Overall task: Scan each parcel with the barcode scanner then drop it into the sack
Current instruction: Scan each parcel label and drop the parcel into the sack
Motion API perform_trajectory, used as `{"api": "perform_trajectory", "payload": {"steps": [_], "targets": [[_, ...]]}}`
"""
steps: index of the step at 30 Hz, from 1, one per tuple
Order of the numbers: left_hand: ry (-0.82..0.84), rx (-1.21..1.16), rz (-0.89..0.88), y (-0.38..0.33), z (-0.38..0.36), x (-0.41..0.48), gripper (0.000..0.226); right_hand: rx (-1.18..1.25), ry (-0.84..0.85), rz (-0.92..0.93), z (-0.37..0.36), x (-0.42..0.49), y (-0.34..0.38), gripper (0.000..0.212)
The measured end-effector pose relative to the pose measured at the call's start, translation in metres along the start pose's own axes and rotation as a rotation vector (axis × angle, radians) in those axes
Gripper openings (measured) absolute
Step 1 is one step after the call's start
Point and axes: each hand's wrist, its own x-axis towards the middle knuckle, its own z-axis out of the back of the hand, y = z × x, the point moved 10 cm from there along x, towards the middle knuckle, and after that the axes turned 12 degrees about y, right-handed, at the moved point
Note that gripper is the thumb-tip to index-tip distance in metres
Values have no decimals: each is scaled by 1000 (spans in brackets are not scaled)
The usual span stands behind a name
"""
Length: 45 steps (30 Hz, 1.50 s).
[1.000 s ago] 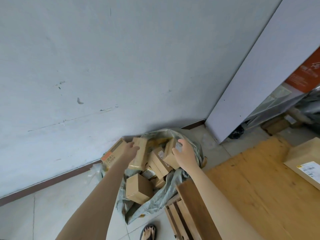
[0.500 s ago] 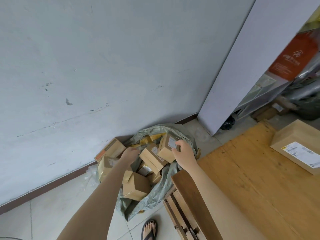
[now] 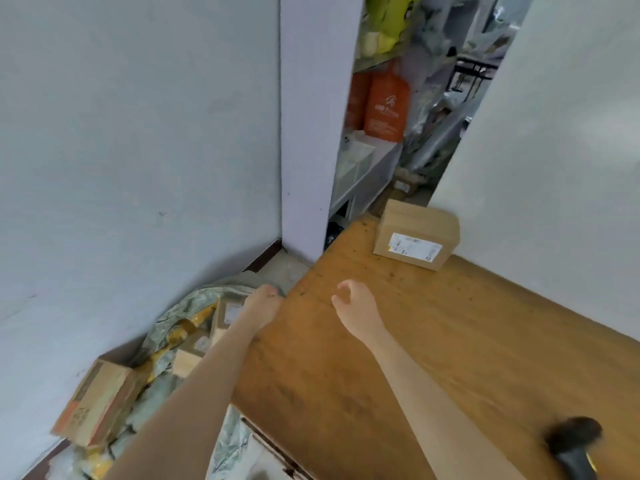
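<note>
A brown cardboard parcel (image 3: 417, 235) with a white label lies at the far end of the wooden table (image 3: 450, 341), against the wall. My right hand (image 3: 356, 310) hovers over the table, fingers loosely curled, holding nothing. My left hand (image 3: 265, 304) is over the table's left edge, above the grey-green sack (image 3: 194, 306) on the floor, fingers curled with nothing seen in them. The sack holds several small cardboard parcels (image 3: 227, 315). The black barcode scanner (image 3: 571, 445) lies at the near right corner of the table, blurred.
A larger cardboard box (image 3: 98, 405) with orange print leans by the sack against the wall. A white pillar (image 3: 304, 133) stands behind the table's far left corner. Beyond it are cluttered shelves with orange bags (image 3: 384, 105).
Both hands have let go of the parcels in the sack and risen toward the table. The view has swung up and right, bringing the labelled parcel and scanner into sight.
</note>
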Motion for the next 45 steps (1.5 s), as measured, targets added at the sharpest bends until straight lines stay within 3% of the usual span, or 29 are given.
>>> {"api": "perform_trajectory", "payload": {"steps": [6, 14, 21, 24, 28, 33, 38, 45], "targets": [[173, 168, -192, -129, -128, 22, 50, -31, -139, -141, 124, -27, -91, 36], [187, 362, -294, -215, -216, 54, 57, -58, -178, -225, 213, -24, -163, 31], [146, 499, -300, -239, -204, 106, 59, -51, -174, -270, 231, 20, -172, 33], [78, 556, -302, -254, -194, 131, 52, -52, -172, -294, 239, 41, -173, 39], [31, 617, -285, -265, -184, 155, 59, -73, -163, -315, 245, 66, -173, 51], [64, 550, -354, -274, -182, 174, 69, -59, -127, -303, 247, 93, -174, 65], [34, 312, -361, -269, -174, 179, 77, -2, -129, -298, 245, 107, -175, 75], [-18, 166, -345, -261, -162, 150, 61, -88, -284, -403, 250, 67, -174, 60]]}}
